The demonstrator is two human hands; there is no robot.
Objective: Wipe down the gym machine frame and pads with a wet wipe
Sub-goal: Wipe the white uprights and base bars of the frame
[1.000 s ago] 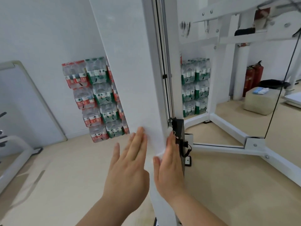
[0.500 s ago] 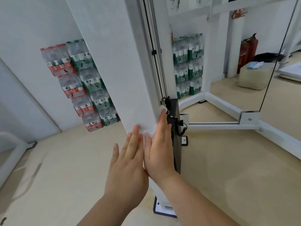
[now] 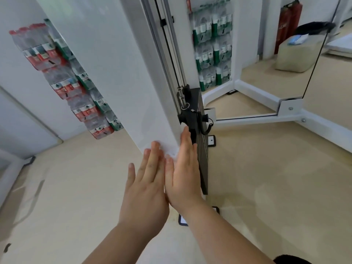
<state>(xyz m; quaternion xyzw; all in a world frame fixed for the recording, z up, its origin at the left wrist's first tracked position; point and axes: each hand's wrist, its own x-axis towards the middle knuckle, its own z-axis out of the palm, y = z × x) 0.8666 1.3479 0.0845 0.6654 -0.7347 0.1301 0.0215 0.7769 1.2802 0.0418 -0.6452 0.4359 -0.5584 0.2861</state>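
The gym machine's tall white upright panel (image 3: 114, 73) fills the middle of the view. Both of my hands lie flat against its lower end. My left hand (image 3: 146, 187) presses on the panel's broad face, and my right hand (image 3: 182, 174) presses on its right corner edge. A white wet wipe (image 3: 170, 152) is pinned to the panel under them; only a crumpled bit shows between the fingertips. The black weight stack (image 3: 201, 149) stands just right of my right hand, with the pin and the steel guide rails (image 3: 167, 54) above it.
White base beams (image 3: 257, 117) run over the beige floor to the right, and a thin black cable (image 3: 320, 44) slants above them. Shrink-wrapped water bottle packs (image 3: 62, 79) are stacked by the left wall, more (image 3: 213, 46) behind the machine. Red fire extinguishers (image 3: 287, 21) and a beige block (image 3: 297, 54) stand at the back right.
Both hands have slid down the panel with the wipe and come together until they touch. The view has tilted down, so the weight stack and the floor show more.
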